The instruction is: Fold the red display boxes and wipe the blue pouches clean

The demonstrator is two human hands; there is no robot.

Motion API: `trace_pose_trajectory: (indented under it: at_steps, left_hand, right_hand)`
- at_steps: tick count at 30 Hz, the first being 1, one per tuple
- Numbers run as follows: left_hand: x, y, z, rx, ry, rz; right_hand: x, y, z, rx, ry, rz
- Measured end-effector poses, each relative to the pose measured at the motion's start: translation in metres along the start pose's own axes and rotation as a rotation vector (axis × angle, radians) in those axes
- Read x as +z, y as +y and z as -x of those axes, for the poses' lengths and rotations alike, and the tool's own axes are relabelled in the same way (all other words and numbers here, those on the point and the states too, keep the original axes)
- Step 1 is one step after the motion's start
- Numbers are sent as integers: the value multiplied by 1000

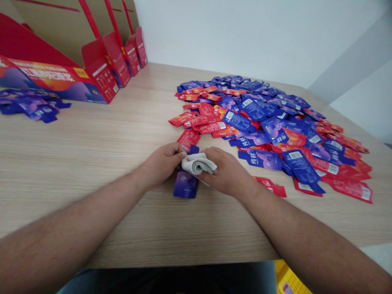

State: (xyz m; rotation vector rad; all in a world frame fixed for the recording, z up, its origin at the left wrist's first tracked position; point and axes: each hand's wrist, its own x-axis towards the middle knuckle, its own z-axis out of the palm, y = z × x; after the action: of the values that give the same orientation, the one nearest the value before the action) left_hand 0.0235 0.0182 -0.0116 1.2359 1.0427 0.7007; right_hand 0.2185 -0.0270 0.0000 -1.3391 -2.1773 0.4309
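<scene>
A rolled light-grey cloth is in the grip of my right hand, its coiled end facing me. Under the cloth a blue-purple sachet lies near the middle of the table, its lower part showing below the roll and its top end above. My left hand is closed at the sachet's left edge, thumb and fingers pinched together beside the cloth. The cloth hides the sachet's middle. Just beyond my hands a red sachet lies flat.
A wide pile of blue and red sachets covers the table's right and back. At the left, several blue sachets lie before open red cardboard boxes. A white wall stands behind. Below the table's front edge is a yellow basket.
</scene>
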Motion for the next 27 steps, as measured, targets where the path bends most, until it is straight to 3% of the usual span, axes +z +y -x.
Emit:
trace_pose_trajectory:
  at_steps: [3, 8, 12, 17, 22, 27]
  left_hand:
    - [2, 1, 1, -78, 9, 95]
    - [1, -2, 1, 5, 9, 48]
    - [0, -1, 2, -48, 10, 49]
    - [1, 3, 3, 12, 61, -90]
    - [0, 0, 1, -40, 54, -8]
    - [-2, -4, -1, 37, 73, -112]
  right_hand:
    - [2, -3, 2, 42, 54, 22]
    - [2, -10, 4, -48, -148, 9]
    - [3, -15, 5, 40, -64, 74]
    - [7, -20, 8, -135, -255, 63]
    - [6, -19, 8, -16, -107, 69]
    - [7, -22, 9, -184, -288, 76]
